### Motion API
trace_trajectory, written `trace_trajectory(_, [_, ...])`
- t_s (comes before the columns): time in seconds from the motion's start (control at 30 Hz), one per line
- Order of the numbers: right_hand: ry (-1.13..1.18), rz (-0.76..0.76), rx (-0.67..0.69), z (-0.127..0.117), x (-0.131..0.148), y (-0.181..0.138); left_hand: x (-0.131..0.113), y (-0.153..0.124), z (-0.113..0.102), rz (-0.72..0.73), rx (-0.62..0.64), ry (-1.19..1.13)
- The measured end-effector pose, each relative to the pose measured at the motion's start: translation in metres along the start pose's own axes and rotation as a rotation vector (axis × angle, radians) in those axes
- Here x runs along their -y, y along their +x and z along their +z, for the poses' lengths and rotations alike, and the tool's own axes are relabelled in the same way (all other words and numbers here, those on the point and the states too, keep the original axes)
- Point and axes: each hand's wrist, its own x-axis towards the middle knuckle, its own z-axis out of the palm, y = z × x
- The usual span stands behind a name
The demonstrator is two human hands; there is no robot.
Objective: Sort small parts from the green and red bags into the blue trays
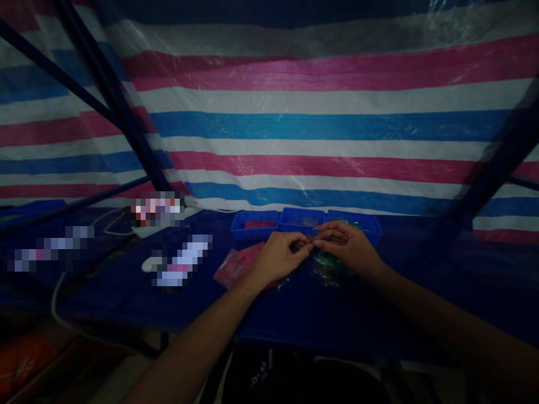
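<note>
My left hand (280, 257) and my right hand (345, 244) meet over the dark blue table (126, 292), fingertips pinched together on a tiny thin part I cannot make out in the dim light. Under the left hand lies a pink packet (236, 266). Beneath the right hand sits a clear bag with green contents (327, 270). Just behind the hands stand three small blue trays in a row: the left tray (254, 224), the middle tray (302, 219) and the right tray (370, 221).
A striped pink, white and blue tarp (320, 123) hangs behind the table. Dark tent poles (113, 106) cross at the left. A white cable (56, 297) loops by the table's left edge. A small white oval thing (150, 263) rests left of the packet.
</note>
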Motion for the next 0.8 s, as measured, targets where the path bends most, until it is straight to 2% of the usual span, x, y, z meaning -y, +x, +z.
trace_trajectory(0.2, [0.052, 0.028, -0.003, 0.001, 0.003, -0.002, -0.001, 0.000, 0.000, -0.019, 0.013, -0.019])
trace_trajectory(0.43, [-0.011, 0.053, -0.028, -0.001, 0.007, -0.003, -0.002, 0.000, -0.002, -0.003, 0.021, -0.017])
trace_trajectory(0.63, [-0.096, -0.086, -0.028, 0.001, 0.006, -0.002, -0.001, 0.000, 0.001, -0.049, 0.025, -0.057])
trace_trajectory(0.8, [-0.424, -0.310, -0.122, 0.000, 0.013, -0.008, 0.001, 0.000, 0.003, -0.148, 0.045, -0.199])
